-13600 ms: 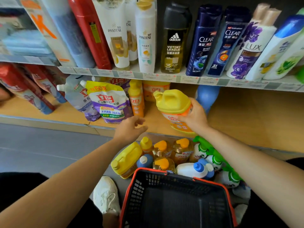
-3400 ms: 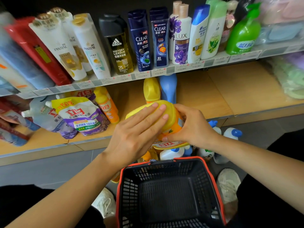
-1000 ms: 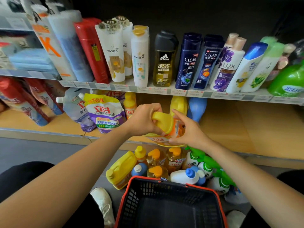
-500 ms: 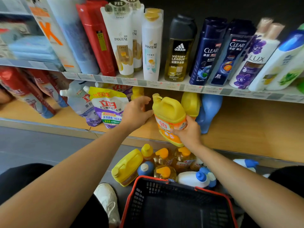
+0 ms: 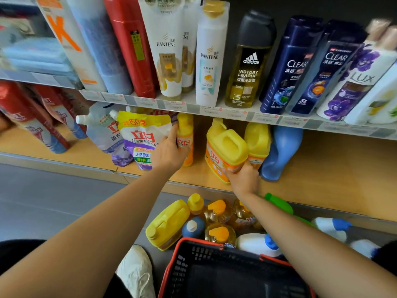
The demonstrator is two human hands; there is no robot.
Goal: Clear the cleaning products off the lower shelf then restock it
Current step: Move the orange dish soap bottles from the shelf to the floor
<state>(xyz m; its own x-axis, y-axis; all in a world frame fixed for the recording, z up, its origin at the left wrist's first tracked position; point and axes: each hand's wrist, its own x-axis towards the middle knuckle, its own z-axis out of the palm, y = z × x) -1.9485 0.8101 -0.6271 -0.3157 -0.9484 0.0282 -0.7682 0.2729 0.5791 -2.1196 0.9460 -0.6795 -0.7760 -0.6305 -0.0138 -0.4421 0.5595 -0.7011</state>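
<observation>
Wooden boards form the lower shelf (image 5: 322, 168), which runs across the middle of the view below a white upper shelf (image 5: 214, 109) crowded with shampoo bottles (image 5: 250, 61). Grey floor (image 5: 53, 201) lies beneath.

The yellow jug (image 5: 225, 147) is over the lower shelf near the centre, tilted with its spout toward 11 o'clock and its orange-labelled base toward 5 o'clock. The right hand (image 5: 242, 179) grips it from below, at the jug's 5 o'clock, with fingers curled round the bottom corner. The right forearm comes in from 4 o'clock, passing over the bottles on the floor. Just beside the held jug, at its 3 o'clock, stands a second yellow jug (image 5: 257, 140), and beyond that a blue bottle (image 5: 281, 151).

The left hand (image 5: 169, 153) is well apart from the jug, at its 9 o'clock. It is seen from the back, and lies against a slim yellow bottle (image 5: 185, 136) and the refill pouch (image 5: 139, 136) at that bottle's 9 o'clock, with one finger pointing up between them. Whether it grips the bottle cannot be told. The left forearm stretches in from 7 o'clock, nearly straight.

On the floor at 6 o'clock of both hands, another yellow jug (image 5: 169, 224) lies on its side among amber bottles (image 5: 219, 233) and white bottles with blue caps (image 5: 330, 227). A black basket with a red rim (image 5: 174, 261) is nearest the camera, with a white shoe (image 5: 137, 269) at its 9 o'clock.
</observation>
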